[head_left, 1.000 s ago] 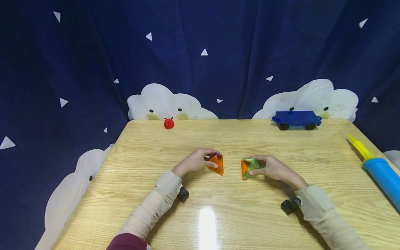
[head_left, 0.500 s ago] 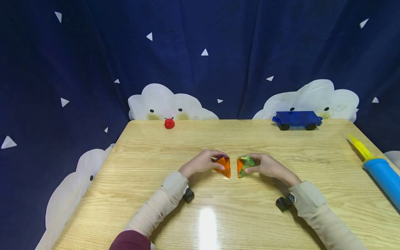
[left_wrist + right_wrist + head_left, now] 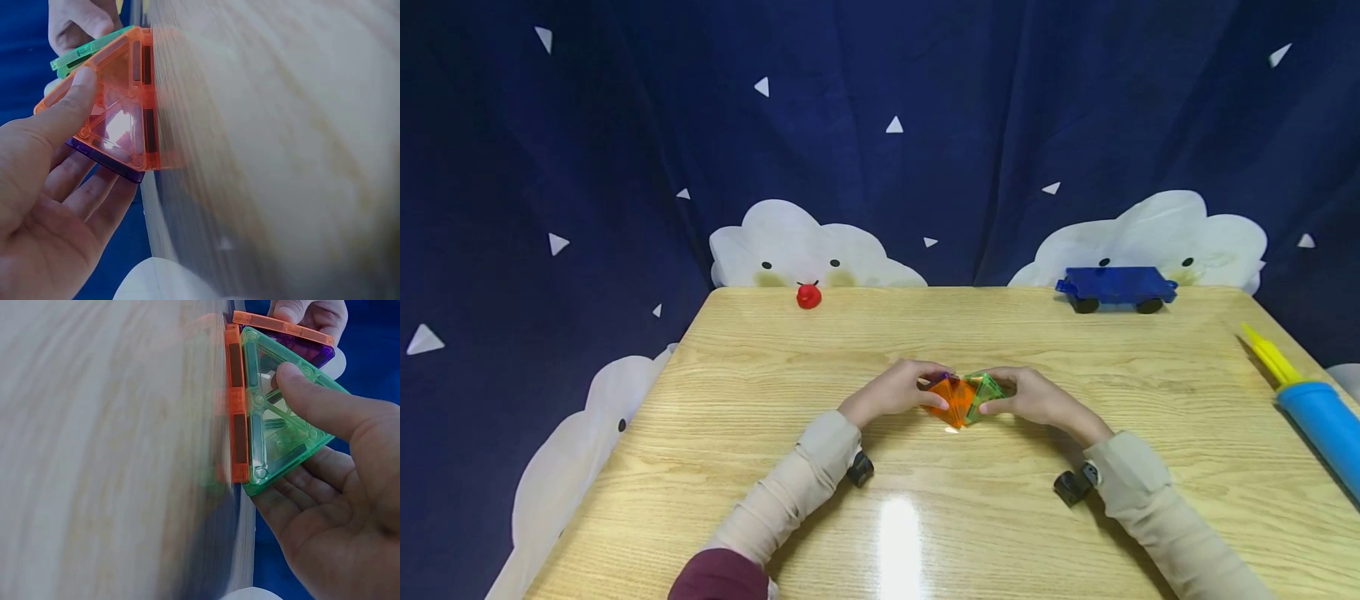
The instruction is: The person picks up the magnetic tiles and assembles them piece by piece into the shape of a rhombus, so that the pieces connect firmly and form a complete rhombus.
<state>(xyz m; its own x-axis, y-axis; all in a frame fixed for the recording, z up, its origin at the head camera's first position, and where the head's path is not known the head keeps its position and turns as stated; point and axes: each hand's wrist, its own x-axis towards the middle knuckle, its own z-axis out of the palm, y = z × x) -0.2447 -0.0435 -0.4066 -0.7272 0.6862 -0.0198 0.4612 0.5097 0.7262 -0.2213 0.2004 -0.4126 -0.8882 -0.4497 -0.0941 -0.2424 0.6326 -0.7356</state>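
Note:
At the middle of the table, my left hand [image 3: 898, 387] pinches a cluster of see-through triangular magnetic tiles: an orange magnetic tile [image 3: 128, 103] under the thumb and a purple magnetic tile [image 3: 107, 164] on the finger side. Facing it, my right hand [image 3: 1033, 396] pinches another cluster, with its thumb on a green magnetic tile [image 3: 281, 440]. An orange magnetic tile [image 3: 237, 419] lines that cluster's table-side edge. In the head view the two clusters meet side by side, orange towards green. Both sit at the wooden tabletop; their inner faces are partly hidden.
A small red toy [image 3: 808, 296] stands at the table's back left edge. Towards the back right is a blue wheeled toy car [image 3: 1116, 287]. A blue and yellow pump [image 3: 1318, 425] lies along the right edge. Behind the wooden table [image 3: 760, 333] hangs a dark blue curtain [image 3: 865, 175].
Both hands have moved inward, the left one rightward and the right one leftward. The gap between the two tile clusters has closed. Each hand has kept its grip.

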